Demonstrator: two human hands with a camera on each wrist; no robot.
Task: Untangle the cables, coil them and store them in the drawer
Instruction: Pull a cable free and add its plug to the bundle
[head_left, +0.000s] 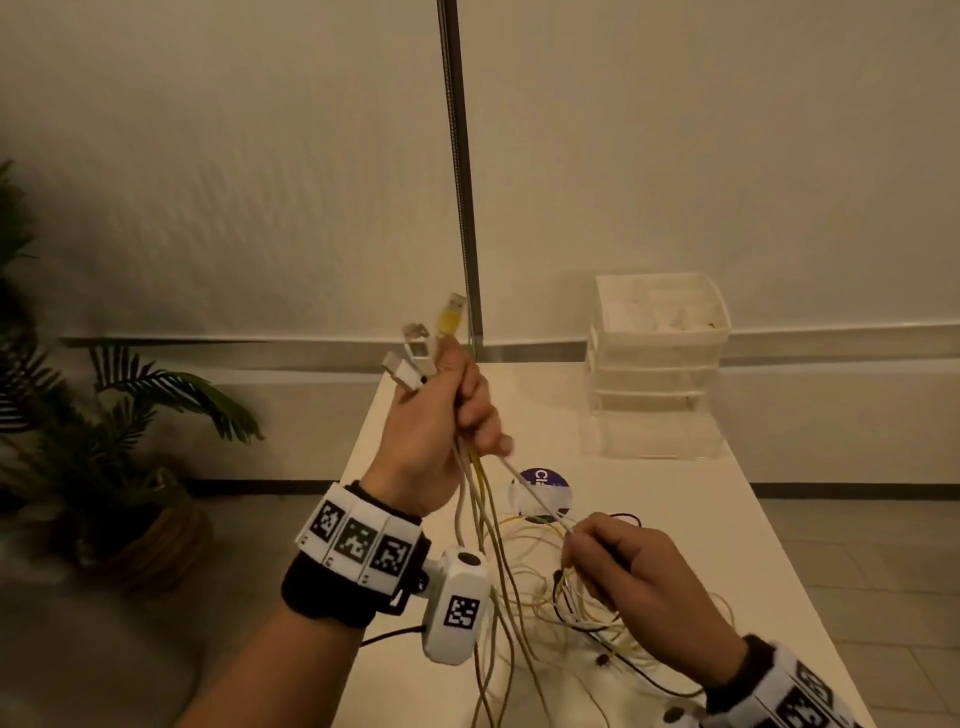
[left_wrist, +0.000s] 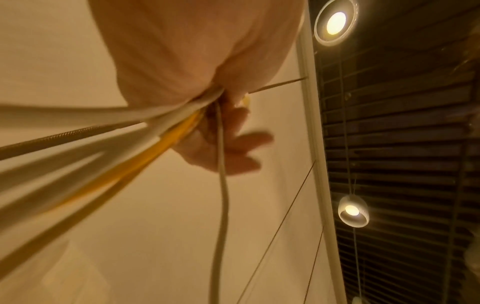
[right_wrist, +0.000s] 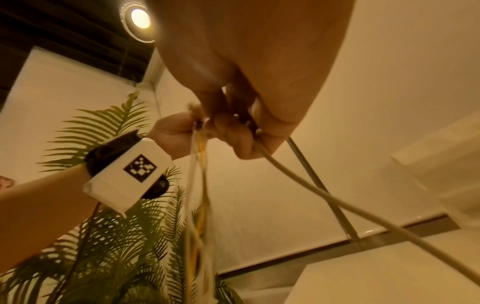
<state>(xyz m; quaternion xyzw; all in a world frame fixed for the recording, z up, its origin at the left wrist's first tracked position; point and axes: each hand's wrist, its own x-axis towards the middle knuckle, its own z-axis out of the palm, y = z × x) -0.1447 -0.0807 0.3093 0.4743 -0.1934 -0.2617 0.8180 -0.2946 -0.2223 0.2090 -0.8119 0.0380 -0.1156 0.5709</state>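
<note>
My left hand (head_left: 441, 410) is raised above the table's left edge and grips a bundle of white and yellow cables (head_left: 480, 499). Their USB plugs (head_left: 423, 351) stick out above the fist. The cables (left_wrist: 145, 142) hang down from that fist into a loose tangle (head_left: 566, 597) of white, yellow and black cables on the table. My right hand (head_left: 628, 582) is lower, over the tangle, and pinches one white cable (head_left: 535, 499) that runs taut up to my left hand. In the right wrist view that white cable (right_wrist: 324, 195) trails out of my curled fingers (right_wrist: 241, 139).
A clear plastic drawer unit (head_left: 657, 364) stands at the table's (head_left: 727, 530) far right end. A round purple and white sticker (head_left: 543, 488) lies on the table behind the cables. A potted palm (head_left: 104, 436) stands on the floor at the left. A metal pole (head_left: 460, 171) rises behind the table.
</note>
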